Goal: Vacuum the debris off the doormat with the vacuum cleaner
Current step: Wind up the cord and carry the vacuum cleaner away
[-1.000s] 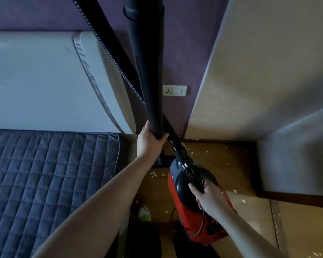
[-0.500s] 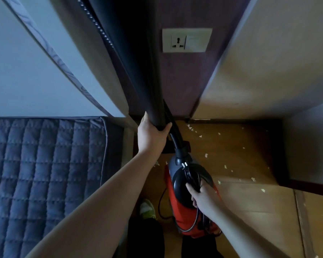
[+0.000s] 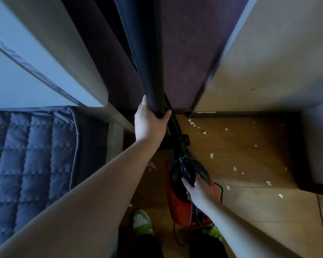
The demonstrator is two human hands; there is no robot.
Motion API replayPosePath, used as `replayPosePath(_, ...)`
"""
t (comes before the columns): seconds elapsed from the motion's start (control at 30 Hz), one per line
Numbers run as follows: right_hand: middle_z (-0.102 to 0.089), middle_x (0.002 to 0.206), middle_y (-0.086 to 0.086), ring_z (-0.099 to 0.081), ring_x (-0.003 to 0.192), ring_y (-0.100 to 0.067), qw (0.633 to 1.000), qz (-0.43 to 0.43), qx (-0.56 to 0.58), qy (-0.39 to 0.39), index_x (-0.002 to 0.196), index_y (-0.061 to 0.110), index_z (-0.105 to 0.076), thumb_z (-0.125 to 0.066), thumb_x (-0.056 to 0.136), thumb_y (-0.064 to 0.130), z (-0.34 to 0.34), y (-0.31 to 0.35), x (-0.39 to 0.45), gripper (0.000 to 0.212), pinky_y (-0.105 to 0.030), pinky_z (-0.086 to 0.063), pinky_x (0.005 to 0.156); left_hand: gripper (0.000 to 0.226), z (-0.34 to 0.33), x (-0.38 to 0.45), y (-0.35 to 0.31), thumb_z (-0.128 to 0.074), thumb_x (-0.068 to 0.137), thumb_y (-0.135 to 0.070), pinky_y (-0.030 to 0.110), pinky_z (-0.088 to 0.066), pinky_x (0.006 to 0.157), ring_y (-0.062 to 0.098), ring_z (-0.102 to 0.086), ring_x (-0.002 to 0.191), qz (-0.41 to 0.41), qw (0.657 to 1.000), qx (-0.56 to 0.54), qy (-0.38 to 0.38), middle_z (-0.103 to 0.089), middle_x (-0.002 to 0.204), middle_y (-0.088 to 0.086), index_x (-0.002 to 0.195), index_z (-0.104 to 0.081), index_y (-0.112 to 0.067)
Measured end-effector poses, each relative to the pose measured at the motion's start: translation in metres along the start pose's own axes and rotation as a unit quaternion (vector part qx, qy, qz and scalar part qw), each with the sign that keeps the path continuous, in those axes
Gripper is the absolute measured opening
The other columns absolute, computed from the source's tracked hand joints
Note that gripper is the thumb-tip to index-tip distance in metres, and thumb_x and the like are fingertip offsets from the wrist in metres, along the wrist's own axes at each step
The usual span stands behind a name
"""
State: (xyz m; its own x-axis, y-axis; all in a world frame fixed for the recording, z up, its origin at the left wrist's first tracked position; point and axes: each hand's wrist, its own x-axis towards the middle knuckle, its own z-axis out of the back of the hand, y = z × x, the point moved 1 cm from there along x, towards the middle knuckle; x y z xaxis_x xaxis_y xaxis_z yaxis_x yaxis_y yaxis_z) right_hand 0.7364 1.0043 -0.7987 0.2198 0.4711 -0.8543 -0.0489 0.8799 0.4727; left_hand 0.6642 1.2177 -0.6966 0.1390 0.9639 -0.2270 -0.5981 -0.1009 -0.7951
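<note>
Left hand point(image 3: 150, 121): wrapped round the upright black wand point(image 3: 147, 58).
Right hand point(image 3: 199, 189): closed on the red vacuum cleaner point(image 3: 186, 205) handle.
Debris point(image 3: 211, 155): floor ahead-right, nearer the right hand.
Doormat: cannot tell.

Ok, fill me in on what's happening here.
A person is getting set to vacuum. The left hand grips the black wand, held upright, while the right hand holds the top of the red vacuum cleaner standing on the wooden floor by their feet. Pale scraps of debris lie scattered across the floor to the right. No doormat can be made out in this view, and nothing shows any suction under way yet.
</note>
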Motion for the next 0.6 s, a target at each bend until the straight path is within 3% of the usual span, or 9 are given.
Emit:
replayPosePath(0.07,-0.06,0.077,0.001,-0.057,0.055,-0.011,1.0,-0.001,0.001,-0.006,0.111,0.017,-0.049,-0.052,0.1,0.029,-0.003,-0.002,0.017,0.017,-0.023,-0.046,0.05,0.038,-0.005,0.011,0.007,-0.079,0.08,-0.026,0.017,-0.049,0.076,0.006,-0.06,0.094,-0.004,1.0,0.005,0.005,-0.063,0.102,-0.011,0.111,-0.057,-0.026)
replayPosePath(0.17,-0.067,0.081,-0.005,-0.064,0.06,-0.021,1.0,0.019,0.006,-0.003,0.125,0.017,-0.053,-0.051,0.1,0.033,-0.012,-0.007,0.039,0.03,-0.024,-0.047,0.051,0.037,-0.012,0.023,0.019,-0.078,0.081,-0.025,0.021,-0.049,0.078,0.009,-0.06,0.096,-0.012,1.0,0.018,0.009,-0.062,0.103,-0.009,0.11,-0.055,-0.024)
replayPosePath(0.3,-0.059,0.076,0.003,-0.057,0.059,-0.008,1.0,0.014,0.027,0.005,0.128,0.015,-0.049,-0.049,0.101,0.031,-0.023,-0.011,0.065,0.032,-0.014,-0.042,0.046,0.034,-0.023,0.031,0.035,-0.077,0.081,-0.023,0.013,-0.043,0.068,0.007,-0.058,0.09,-0.018,1.0,0.023,0.004,-0.061,0.101,-0.008,0.106,-0.054,-0.023)
replayPosePath(0.47,-0.059,0.088,0.001,-0.057,0.064,-0.009,0.999,-0.005,0.046,0.006,0.142,0.017,-0.04,-0.05,0.101,0.032,-0.042,-0.007,0.1,0.045,-0.012,-0.042,0.043,0.036,-0.033,0.037,0.055,-0.078,0.081,-0.024,0.014,-0.047,0.073,0.002,-0.058,0.089,-0.006,1.0,0.001,0.0,-0.062,0.099,-0.012,0.108,-0.055,-0.029)
replayPosePath(0.6,-0.059,0.076,0.0,-0.056,0.056,-0.01,0.999,0.028,0.029,0.015,0.139,0.017,-0.043,-0.048,0.101,0.035,-0.045,0.0,0.119,0.042,-0.012,-0.039,0.04,0.036,-0.036,0.042,0.066,-0.078,0.082,-0.025,0.007,-0.043,0.065,-0.004,-0.058,0.083,0.004,1.0,-0.011,-0.005,-0.063,0.096,-0.014,0.11,-0.056,-0.028)
